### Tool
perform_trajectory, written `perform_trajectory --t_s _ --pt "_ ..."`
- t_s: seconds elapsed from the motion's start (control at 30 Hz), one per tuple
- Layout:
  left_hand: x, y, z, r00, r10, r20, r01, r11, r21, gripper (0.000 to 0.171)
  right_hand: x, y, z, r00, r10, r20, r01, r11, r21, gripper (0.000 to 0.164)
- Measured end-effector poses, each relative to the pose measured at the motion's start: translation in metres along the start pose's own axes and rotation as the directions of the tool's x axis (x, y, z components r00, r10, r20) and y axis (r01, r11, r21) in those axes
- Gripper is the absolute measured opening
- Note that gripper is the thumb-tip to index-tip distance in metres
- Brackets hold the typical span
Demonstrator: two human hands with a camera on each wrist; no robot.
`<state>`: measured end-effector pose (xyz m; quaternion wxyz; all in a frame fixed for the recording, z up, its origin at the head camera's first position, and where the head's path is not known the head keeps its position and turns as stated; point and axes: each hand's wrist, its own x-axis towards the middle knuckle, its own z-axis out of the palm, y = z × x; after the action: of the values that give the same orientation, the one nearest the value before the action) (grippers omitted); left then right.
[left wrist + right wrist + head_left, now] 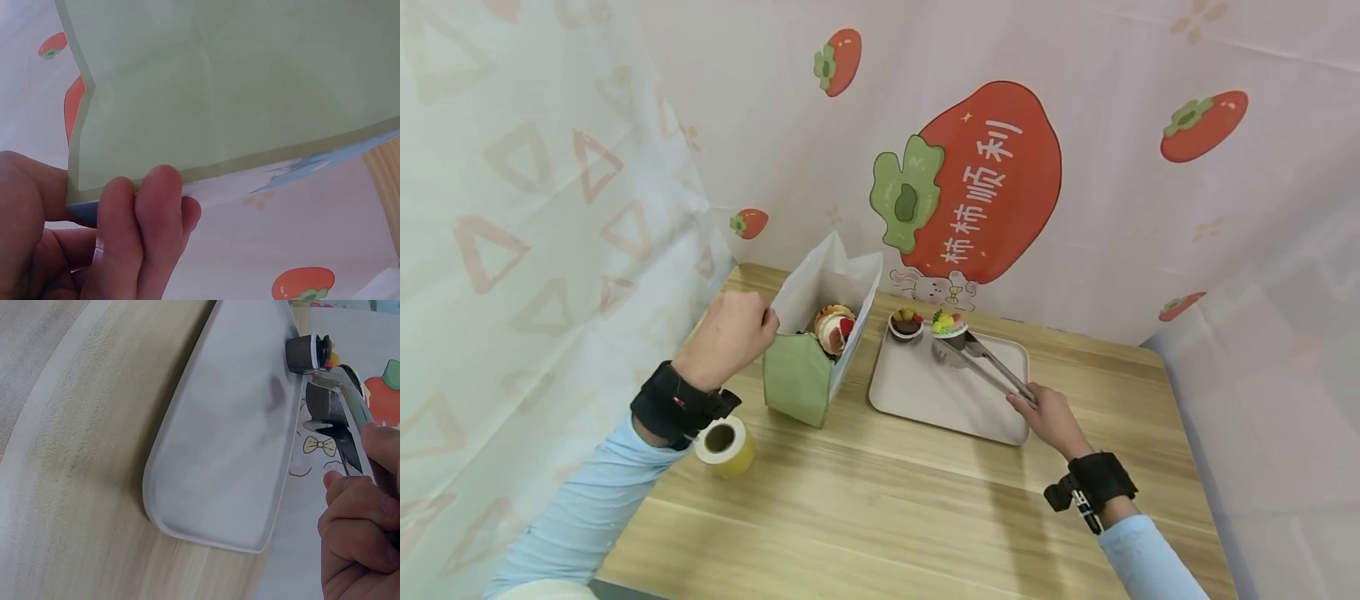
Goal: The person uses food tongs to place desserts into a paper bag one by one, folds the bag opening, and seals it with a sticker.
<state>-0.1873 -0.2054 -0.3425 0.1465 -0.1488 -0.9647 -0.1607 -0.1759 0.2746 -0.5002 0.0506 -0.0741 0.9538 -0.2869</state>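
Right hand (1056,417) is gripping metal tongs (1002,369), tongs holding a cupcake (950,327) above the tray (925,393); left hand (733,337) is pinching the paper bag (796,375) at its rim.
Left wrist view is showing the fingers on the bag's edge, which the head view is hiding; right wrist view is showing the cupcake hanging beyond the right fingertips. Only head view is showing the bag's pastries (833,329), sitting just right of the left hand. Tray, ahead-left of the right hand, is carrying a dessert cup (906,325) at its far corner.
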Motion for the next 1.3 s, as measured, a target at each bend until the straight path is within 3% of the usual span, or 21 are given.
perform_trajectory --t_s 0.47,0.83,1.3 --pt "0.006 0.004 -0.004 0.999 0.004 0.037 -0.004 1.0 -0.022 0.044 -0.007 0.003 0.003 1.0 -0.015 0.012 0.015 1.0 0.01 0.029" --pt "0.006 0.004 -0.004 1.0 0.008 0.028 -0.007 0.999 -0.033 0.043 -0.014 0.005 0.003 0.999 -0.027 -0.034 0.028 1.0 0.012 0.026" --pt "0.004 0.001 -0.006 0.998 -0.008 0.055 0.011 0.998 -0.07 0.044 -0.031 -0.011 -0.005 0.998 -0.027 -0.063 0.032 0.997 0.076 0.026"
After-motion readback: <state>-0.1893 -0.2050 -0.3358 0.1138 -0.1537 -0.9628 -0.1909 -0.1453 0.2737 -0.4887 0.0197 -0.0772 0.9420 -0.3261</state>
